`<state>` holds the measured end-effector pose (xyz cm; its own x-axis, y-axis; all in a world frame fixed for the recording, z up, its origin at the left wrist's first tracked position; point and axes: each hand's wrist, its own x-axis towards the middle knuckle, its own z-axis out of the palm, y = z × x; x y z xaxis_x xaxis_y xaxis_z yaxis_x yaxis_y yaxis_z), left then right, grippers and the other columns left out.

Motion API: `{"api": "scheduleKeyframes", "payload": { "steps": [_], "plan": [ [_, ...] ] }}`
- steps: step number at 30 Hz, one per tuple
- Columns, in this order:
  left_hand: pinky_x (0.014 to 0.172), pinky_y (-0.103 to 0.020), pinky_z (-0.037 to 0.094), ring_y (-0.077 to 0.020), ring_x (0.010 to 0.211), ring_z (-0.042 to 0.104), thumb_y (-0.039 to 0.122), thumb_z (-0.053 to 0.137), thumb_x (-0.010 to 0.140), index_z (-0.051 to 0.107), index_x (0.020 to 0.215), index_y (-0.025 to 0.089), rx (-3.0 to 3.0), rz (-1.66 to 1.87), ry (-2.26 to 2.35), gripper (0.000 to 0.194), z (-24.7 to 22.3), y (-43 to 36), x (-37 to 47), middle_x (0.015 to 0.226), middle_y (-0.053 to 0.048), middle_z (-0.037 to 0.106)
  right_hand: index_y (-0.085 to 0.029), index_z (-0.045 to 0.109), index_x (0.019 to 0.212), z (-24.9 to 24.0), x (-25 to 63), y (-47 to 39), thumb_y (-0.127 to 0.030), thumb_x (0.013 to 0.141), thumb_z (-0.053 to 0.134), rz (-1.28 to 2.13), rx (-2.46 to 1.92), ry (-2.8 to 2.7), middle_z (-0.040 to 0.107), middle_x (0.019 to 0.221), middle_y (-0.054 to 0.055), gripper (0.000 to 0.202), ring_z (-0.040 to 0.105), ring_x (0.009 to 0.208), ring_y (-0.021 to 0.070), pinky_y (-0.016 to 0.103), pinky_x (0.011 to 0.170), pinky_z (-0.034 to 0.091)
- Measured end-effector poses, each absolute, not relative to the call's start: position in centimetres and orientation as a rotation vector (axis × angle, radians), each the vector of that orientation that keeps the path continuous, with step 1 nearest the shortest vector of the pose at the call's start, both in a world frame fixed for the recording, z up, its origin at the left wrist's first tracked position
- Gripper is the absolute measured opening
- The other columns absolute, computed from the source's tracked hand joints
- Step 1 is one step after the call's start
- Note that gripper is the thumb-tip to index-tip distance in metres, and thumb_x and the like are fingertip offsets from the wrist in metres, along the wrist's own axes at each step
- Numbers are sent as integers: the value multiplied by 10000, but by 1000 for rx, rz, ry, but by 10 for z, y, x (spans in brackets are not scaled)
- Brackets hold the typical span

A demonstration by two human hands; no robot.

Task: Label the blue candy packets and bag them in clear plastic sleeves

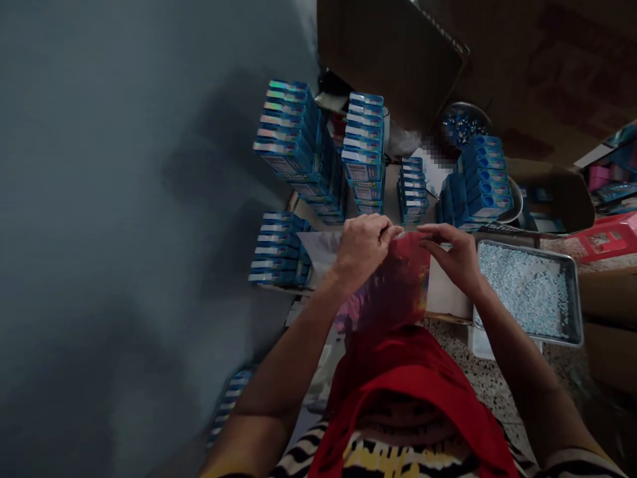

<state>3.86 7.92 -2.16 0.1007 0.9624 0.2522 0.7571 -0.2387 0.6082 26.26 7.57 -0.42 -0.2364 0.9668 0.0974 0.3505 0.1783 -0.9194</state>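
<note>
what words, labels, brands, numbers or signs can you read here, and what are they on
None can be read with certainty.
Stacked blue boxes: small print, too blurred.
Large brown cardboard: reddish print, too dark and faint.
Striped shirt: yellow lettering, too blurred and partly covered.

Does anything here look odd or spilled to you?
No obvious spill, but the rightmost blue boxes look odd: they show round spots on the near side, where the tall stack left of them shows pale strips.
</note>
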Motion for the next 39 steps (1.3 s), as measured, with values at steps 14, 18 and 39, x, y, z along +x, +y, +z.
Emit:
{"api": "scheduleKeyframes", "payload": {
  "steps": [14, 18, 39],
  "plan": [
    [1104, -473, 409, -239, 861, 672, 513, 445, 1120, 720, 862, 221, 2136, 646, 1505, 476, -53, 37, 42, 868, -61, 760, -201, 853, 798, -55, 287, 70, -545, 538, 1010, 1931, -1373, -1359, 737, 642, -8, 458, 577, 543, 108, 244, 546, 458],
    [1215, -519, 342, -258, 976, 697, 544, 590, 1064, 787, 1066, 271, 2144, 699, 1517, 337, -65, 20, 41, 983, -54, 779, -207, 828, 740, -66, 285, 67, -616, 592, 980, 1983, -1341, -1405, 725, 629, 7, 461, 583, 548, 119, 251, 541, 467],
    [1023, -480, 463, -273, 935, 683, 301, 608, 1050, 803, 899, 223, 1980, 474, 1567, 259, -121, 27, -6, 885, -92, 757, -259, 831, 985, -94, 234, 114, -427, 1008, 691, 1279, -1269, -2499, 828, 923, 53, 220, 707, 892, 249, 432, 994, 458]
  ]
}}
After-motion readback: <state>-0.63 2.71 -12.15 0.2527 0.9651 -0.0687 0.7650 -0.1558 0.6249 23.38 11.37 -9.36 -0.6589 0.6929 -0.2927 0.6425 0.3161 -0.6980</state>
